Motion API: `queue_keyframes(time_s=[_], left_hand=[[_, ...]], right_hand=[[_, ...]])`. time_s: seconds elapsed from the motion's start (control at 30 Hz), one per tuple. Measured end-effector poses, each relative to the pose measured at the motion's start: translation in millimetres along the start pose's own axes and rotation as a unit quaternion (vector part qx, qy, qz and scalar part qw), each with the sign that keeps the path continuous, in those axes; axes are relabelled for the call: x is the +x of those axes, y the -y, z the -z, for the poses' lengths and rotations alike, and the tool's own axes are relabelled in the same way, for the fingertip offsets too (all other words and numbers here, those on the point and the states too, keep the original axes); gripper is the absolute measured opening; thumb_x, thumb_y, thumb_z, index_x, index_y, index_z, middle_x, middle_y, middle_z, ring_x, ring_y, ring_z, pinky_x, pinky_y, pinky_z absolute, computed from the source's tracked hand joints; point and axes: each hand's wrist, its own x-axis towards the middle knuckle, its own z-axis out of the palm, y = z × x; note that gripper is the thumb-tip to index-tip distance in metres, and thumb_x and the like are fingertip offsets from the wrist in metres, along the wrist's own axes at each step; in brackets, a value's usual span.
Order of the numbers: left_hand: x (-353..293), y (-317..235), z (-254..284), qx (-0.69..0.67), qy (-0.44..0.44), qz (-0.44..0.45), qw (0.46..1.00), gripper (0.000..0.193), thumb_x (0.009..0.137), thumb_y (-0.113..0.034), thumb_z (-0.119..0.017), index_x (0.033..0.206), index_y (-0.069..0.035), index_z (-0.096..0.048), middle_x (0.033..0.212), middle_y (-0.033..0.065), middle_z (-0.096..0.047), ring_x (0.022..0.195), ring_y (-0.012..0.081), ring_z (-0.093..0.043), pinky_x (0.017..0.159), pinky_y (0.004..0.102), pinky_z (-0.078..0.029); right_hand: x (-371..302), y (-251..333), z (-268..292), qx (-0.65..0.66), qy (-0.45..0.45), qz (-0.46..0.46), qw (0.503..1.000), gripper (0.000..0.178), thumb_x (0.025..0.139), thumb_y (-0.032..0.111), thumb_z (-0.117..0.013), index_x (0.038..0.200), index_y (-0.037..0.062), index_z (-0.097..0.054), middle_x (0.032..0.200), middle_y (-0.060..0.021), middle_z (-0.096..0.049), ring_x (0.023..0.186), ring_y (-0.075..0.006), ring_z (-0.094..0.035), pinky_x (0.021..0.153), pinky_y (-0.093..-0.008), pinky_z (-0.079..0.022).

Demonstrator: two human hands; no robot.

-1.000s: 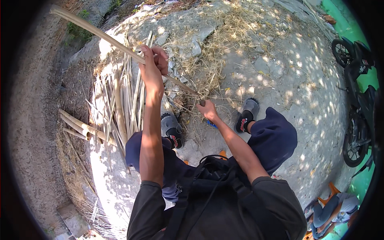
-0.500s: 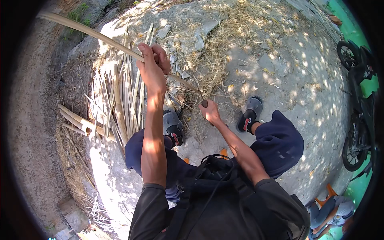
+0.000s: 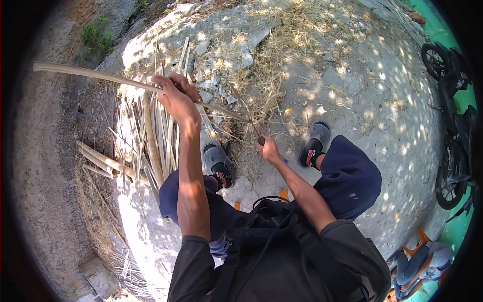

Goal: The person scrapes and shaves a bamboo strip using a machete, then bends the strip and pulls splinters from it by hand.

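My left hand (image 3: pixel 178 100) is closed around a long, pale bamboo strip (image 3: pixel 95 74), which sticks out far to the left. The strip's other end slants down to the right, toward the knife. In my right hand (image 3: pixel 270 151), between my knees, is a knife (image 3: pixel 261 140) with a dark handle. Its thin blade points up and meets the strip's right end; exactly how the edge sits against it is too small to tell.
Split bamboo strips (image 3: pixel 151 136) lie piled on the left, beside thicker bamboo poles (image 3: pixel 98 158). Curly shavings (image 3: pixel 266 95) and stone pieces (image 3: pixel 247 60) cover the ground ahead. A motorcycle (image 3: pixel 448 136) stands at the right; a person (image 3: pixel 425 267) sits lower right.
My left hand has moved left and slightly down with the bamboo strip, whose far end now shows. My right hand with the knife has shifted slightly down and right.
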Motion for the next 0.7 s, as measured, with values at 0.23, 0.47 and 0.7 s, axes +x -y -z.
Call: queue_keyframes(time_s=[0.23, 0.47, 0.7], left_hand=[[0, -3, 5, -0.058, 0.133, 0.009, 0.989, 0.058, 0.110, -0.053, -0.047, 0.082, -0.003, -0.054, 0.066, -0.0007, -0.042, 0.054, 0.0093, -0.037, 0.049, 0.0264, -0.030], [18, 48, 32, 0.063, 0.100, 0.006, 0.993, 0.066, 0.098, -0.036, -0.073, 0.145, 0.000, -0.044, 0.138, 0.0198, -0.062, 0.134, 0.0307, -0.056, 0.112, 0.0484, -0.045], [26, 87, 37, 0.008, 0.208, 0.194, 0.959, 0.061, 0.105, -0.064, -0.050, 0.097, -0.005, -0.060, 0.058, -0.0013, -0.047, 0.058, 0.0102, -0.046, 0.063, 0.0259, -0.039]], right_hand=[[27, 19, -3, -0.002, 0.019, -0.088, 0.996, 0.033, 0.083, 0.027, -0.071, 0.084, -0.0050, -0.063, 0.069, -0.0223, -0.062, 0.062, -0.0324, -0.059, 0.066, -0.0470, -0.049], [41, 30, 0, -0.008, 0.062, -0.094, 0.994, 0.038, 0.083, 0.031, -0.072, 0.084, -0.0054, -0.060, 0.071, -0.0227, -0.061, 0.064, -0.0304, -0.055, 0.067, -0.0459, -0.048], [45, 31, 7, 0.005, 0.058, -0.065, 0.996, 0.036, 0.084, 0.029, -0.071, 0.080, -0.0060, -0.060, 0.067, -0.0213, -0.057, 0.060, -0.0278, -0.052, 0.064, -0.0445, -0.047]])
